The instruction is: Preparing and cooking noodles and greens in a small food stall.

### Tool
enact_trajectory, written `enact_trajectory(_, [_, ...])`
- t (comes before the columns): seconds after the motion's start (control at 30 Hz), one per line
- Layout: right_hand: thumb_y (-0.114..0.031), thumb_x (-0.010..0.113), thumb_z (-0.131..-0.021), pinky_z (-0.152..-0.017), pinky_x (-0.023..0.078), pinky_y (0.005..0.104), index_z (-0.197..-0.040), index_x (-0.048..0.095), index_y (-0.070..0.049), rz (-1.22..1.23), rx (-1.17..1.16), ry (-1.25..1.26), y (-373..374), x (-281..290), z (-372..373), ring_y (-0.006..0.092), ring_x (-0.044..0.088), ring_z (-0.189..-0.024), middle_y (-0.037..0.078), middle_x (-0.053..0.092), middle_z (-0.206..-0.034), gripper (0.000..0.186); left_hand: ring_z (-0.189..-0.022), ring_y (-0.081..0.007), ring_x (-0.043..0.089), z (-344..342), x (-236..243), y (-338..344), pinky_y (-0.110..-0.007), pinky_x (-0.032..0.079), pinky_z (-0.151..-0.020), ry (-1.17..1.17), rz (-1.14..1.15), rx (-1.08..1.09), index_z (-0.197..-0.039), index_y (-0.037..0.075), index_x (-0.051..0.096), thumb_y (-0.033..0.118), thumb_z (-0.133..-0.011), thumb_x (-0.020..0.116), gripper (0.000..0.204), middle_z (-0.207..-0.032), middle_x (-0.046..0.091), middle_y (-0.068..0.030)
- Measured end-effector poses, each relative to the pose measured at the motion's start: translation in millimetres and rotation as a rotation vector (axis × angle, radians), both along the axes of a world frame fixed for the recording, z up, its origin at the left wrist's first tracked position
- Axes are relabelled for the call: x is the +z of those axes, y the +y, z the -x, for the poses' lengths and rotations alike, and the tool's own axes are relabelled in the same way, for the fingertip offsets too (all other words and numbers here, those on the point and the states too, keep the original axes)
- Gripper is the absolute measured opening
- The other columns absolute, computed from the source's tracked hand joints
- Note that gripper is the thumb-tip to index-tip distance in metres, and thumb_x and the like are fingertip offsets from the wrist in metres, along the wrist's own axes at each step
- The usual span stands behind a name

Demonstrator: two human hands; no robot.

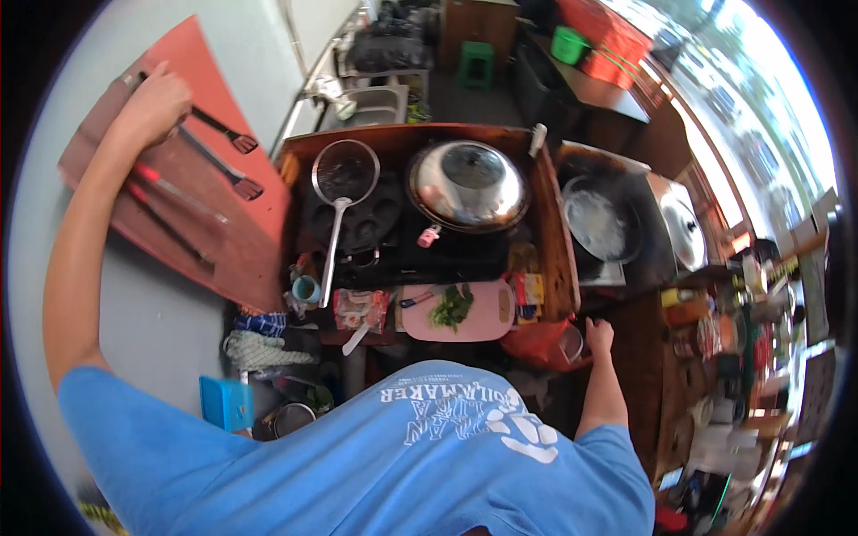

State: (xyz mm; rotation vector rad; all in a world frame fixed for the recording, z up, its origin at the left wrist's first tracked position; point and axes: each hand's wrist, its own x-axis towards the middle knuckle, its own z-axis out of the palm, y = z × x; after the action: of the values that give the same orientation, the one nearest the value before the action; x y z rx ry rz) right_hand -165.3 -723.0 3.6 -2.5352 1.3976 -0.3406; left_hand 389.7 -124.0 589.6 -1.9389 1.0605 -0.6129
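Blue shirt fabric (349,447) is filling six o'clock. Toward five, greens (452,307) are lying on a pink chopping board (490,313). Toward four, the right hand (600,337) is curling beside a clear bowl (571,342); whether it is holding anything, one cannot tell. At ten, the left hand (156,104) is gripping black-headed utensils (246,187) before a red board (201,76).

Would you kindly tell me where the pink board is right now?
In the head view, the pink board lies just below centre, slightly to the right, between the black stove and the blue shirt, with greens on it.
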Motion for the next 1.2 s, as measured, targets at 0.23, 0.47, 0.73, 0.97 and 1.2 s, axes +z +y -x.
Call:
enact_trajectory(0.23, [-0.039,0.067,-0.086,-0.079,0.054,0.0491,-0.085,0.072,0.000,-0.174,-0.057,0.015,10,30,5,0.0418,0.067,-0.088,0.024,0.069,-0.088,0.039,-0.091,-0.0305,0.060,73,-37,-79,-0.046,0.047,-0.087,0.207,0.162,-0.123,-0.068,0.007,0.071,0.007,-0.067,0.078,0.007,-0.093,0.061,-0.0104])
enact_trajectory(0.47, [-0.038,0.068,-0.086,-0.084,0.054,0.0488,-0.091,0.072,0.000,-0.229,-0.130,0.001,-26,16,-15,0.0418,0.067,-0.096,0.025,0.069,-0.097,0.039,-0.087,-0.0339,0.063,132,-146,-149,-0.046,0.051,-0.073,0.550,0.403,-0.138,-0.090,0.008,0.071,0.023,-0.082,0.074,0.017,-0.094,0.061,-0.0121])
enact_trajectory(0.73, [-0.034,0.072,-0.085,-0.087,0.054,0.0479,-0.101,0.069,0.002,-0.360,-0.028,0.092,-80,-30,-38,0.0415,0.067,-0.100,0.025,0.069,-0.103,0.040,-0.088,-0.0369,0.067,250,-240,-292,-0.047,0.052,-0.075,0.909,0.827,0.012,-0.126,0.020,0.066,0.028,-0.092,0.064,0.036,-0.096,0.069,-0.0140])
enact_trajectory(0.97, [-0.034,0.074,-0.085,-0.076,0.057,0.0470,-0.088,0.070,-0.002,-0.285,0.029,0.106,-97,-27,-37,0.0378,0.070,-0.091,0.020,0.071,-0.093,0.033,-0.084,-0.0391,0.066,318,-291,-425,-0.050,0.052,-0.076,0.909,0.798,0.017,-0.135,0.025,0.060,0.029,-0.098,0.055,0.038,-0.089,0.068,-0.0172])
enact_trajectory(1.2, [-0.035,0.066,-0.090,-0.077,0.056,0.0492,-0.087,0.071,-0.001,-0.380,0.026,-0.002,-106,-38,-36,0.0411,0.069,-0.088,0.021,0.071,-0.093,0.034,-0.084,-0.0379,0.068,343,-327,-511,-0.049,0.054,-0.074,0.820,0.772,0.146,-0.132,0.028,0.063,0.030,-0.097,0.056,0.036,-0.089,0.070,-0.0147])
